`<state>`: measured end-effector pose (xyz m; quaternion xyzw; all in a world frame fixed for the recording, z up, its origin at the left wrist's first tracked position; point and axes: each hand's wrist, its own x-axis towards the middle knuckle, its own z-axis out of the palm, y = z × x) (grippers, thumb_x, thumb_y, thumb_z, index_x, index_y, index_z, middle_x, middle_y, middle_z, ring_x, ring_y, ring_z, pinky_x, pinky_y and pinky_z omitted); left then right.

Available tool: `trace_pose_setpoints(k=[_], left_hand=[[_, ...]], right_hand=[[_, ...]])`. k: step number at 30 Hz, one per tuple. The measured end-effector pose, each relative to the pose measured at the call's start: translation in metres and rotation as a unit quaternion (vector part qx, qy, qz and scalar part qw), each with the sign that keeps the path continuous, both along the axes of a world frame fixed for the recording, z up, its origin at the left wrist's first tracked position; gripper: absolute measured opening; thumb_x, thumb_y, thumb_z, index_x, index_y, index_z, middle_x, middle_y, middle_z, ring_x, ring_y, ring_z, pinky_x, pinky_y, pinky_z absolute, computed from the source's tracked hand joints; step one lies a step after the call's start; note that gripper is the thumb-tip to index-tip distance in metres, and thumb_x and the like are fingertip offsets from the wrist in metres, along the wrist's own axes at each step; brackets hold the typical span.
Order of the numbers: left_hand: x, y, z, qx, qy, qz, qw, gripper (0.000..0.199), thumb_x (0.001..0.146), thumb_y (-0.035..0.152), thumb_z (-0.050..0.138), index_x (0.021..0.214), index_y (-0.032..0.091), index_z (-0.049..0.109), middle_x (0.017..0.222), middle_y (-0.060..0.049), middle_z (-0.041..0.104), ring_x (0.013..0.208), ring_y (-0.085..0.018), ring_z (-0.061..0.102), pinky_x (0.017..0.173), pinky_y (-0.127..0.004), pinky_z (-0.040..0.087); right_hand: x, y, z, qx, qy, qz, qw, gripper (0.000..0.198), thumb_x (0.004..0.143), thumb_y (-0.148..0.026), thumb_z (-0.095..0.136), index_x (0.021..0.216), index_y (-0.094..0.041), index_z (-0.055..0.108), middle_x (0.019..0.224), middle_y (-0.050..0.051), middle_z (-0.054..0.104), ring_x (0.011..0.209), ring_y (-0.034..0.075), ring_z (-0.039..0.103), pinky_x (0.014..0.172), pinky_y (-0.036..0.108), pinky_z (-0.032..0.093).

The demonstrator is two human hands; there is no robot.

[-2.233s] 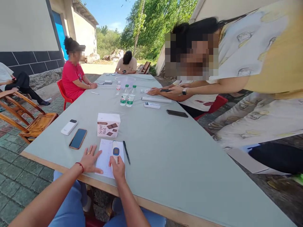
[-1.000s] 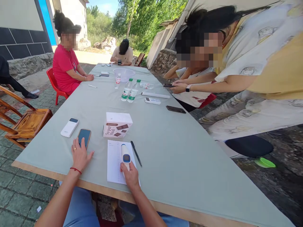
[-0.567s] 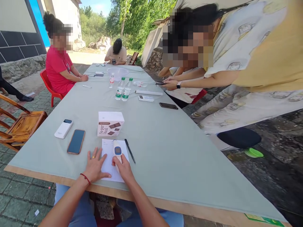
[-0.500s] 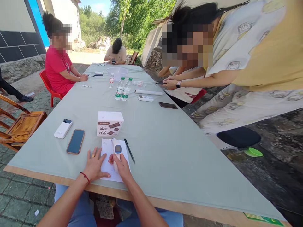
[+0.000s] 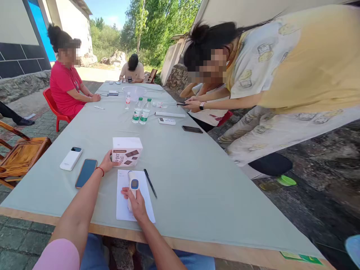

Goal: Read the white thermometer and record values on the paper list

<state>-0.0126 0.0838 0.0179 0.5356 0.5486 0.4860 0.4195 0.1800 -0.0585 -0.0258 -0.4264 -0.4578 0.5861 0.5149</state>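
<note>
My left hand (image 5: 107,163) is at the left side of a white box with brown print (image 5: 127,150). Its thumb lies across the lower front while the other fingers wrap the side and are partly hidden. In my right hand (image 5: 136,204) is a white infrared thermometer (image 5: 134,184) with a small blue-edged screen, held above a sheet of paper (image 5: 122,202). To the right of the paper lies a black pen (image 5: 150,183). A phone (image 5: 86,173) rests under and beside my left forearm, with a white power bank (image 5: 71,158) farther left.
Two water bottles (image 5: 141,111), a smaller bottle (image 5: 128,100) and a clear basin (image 5: 134,91) stand farther up the table (image 5: 213,195). A white device (image 5: 167,121) and a dark phone (image 5: 192,129) lie to the right. One person leans over the right edge; others sit around.
My left hand has moved forward from the paper to the box's left side. My right hand still holds the thermometer over the paper. The view has shifted slightly.
</note>
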Motion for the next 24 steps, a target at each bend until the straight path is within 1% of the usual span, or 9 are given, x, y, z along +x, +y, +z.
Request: trace_pose_setpoints(k=[2,4,8,11,14,17,19,22,24], left_hand=[[0.005,0.004,0.001,-0.009,-0.045,-0.01,0.999,0.082,0.045,0.03,0.091,0.117,0.017,0.056,0.117,-0.012,0.066,0.11,-0.03,0.061,0.097,-0.046,0.046],[0.009,0.0,0.003,-0.014,-0.072,0.007,0.997,0.078,0.05,0.035,0.09,0.117,0.017,0.055,0.118,-0.012,0.065,0.11,-0.029,0.061,0.096,-0.045,0.047],[0.018,-0.025,0.001,-0.01,-0.12,0.022,0.992,0.073,0.06,0.046,0.085,0.119,0.016,0.055,0.121,-0.015,0.065,0.109,-0.029,0.061,0.095,-0.045,0.048],[0.021,-0.047,-0.001,-0.008,-0.148,0.007,0.989,0.07,0.059,0.044,0.087,0.117,0.016,0.059,0.121,-0.014,0.066,0.11,-0.028,0.061,0.095,-0.042,0.048],[0.022,-0.06,-0.001,-0.039,-0.179,0.015,0.983,0.067,0.056,0.045,0.087,0.111,0.015,0.064,0.119,-0.013,0.068,0.106,-0.028,0.063,0.09,-0.038,0.05],[0.025,-0.067,-0.001,-0.072,-0.207,0.046,0.975,0.068,0.06,0.05,0.084,0.114,0.015,0.063,0.118,-0.015,0.067,0.097,-0.027,0.065,0.077,-0.035,0.054],[0.028,-0.073,0.0,-0.079,-0.222,0.059,0.97,0.07,0.061,0.05,0.084,0.117,0.015,0.061,0.119,-0.015,0.066,0.095,-0.026,0.065,0.07,-0.033,0.055],[0.032,-0.084,0.0,-0.078,-0.241,0.069,0.965,0.069,0.06,0.049,0.085,0.117,0.016,0.062,0.119,-0.014,0.066,0.097,-0.026,0.065,0.069,-0.032,0.056],[0.034,-0.092,0.001,-0.085,-0.239,0.067,0.965,0.067,0.062,0.05,0.083,0.116,0.017,0.063,0.118,-0.013,0.067,0.096,-0.026,0.065,0.068,-0.031,0.056]], right_hand=[[0.0,0.001,-0.001,-0.004,0.0,0.002,1.0,0.048,0.08,-0.06,0.061,0.1,-0.016,0.064,0.106,0.015,0.072,0.09,0.025,0.071,0.076,0.036,0.057],[0.0,0.0,-0.002,-0.006,0.002,0.002,1.0,0.049,0.08,-0.059,0.062,0.102,-0.016,0.063,0.106,0.014,0.072,0.091,0.025,0.071,0.077,0.037,0.056],[0.001,-0.001,-0.004,0.006,0.008,-0.008,1.0,0.045,0.081,-0.058,0.062,0.099,-0.016,0.064,0.101,0.012,0.071,0.085,0.024,0.071,0.077,0.037,0.056],[0.003,-0.001,-0.005,0.015,0.012,-0.024,1.0,0.043,0.082,-0.058,0.06,0.092,-0.017,0.064,0.091,0.009,0.071,0.076,0.02,0.069,0.073,0.034,0.055],[0.005,-0.002,-0.006,0.01,0.01,-0.037,0.999,0.043,0.081,-0.059,0.059,0.089,-0.017,0.064,0.085,0.007,0.071,0.072,0.019,0.067,0.072,0.033,0.053],[0.007,-0.002,-0.008,0.015,-0.001,-0.038,0.999,0.044,0.081,-0.059,0.059,0.09,-0.016,0.064,0.087,0.008,0.072,0.076,0.02,0.067,0.075,0.033,0.051],[0.008,-0.003,-0.01,0.025,-0.008,-0.036,0.999,0.044,0.082,-0.059,0.058,0.091,-0.017,0.064,0.09,0.008,0.072,0.079,0.02,0.067,0.079,0.034,0.05],[0.009,-0.002,-0.012,0.032,-0.015,-0.031,0.999,0.043,0.083,-0.058,0.057,0.094,-0.017,0.064,0.094,0.009,0.071,0.081,0.021,0.067,0.084,0.036,0.048],[0.009,-0.002,-0.012,0.036,-0.018,-0.027,0.999,0.042,0.083,-0.057,0.057,0.093,-0.017,0.064,0.093,0.009,0.071,0.082,0.021,0.066,0.084,0.035,0.047]])
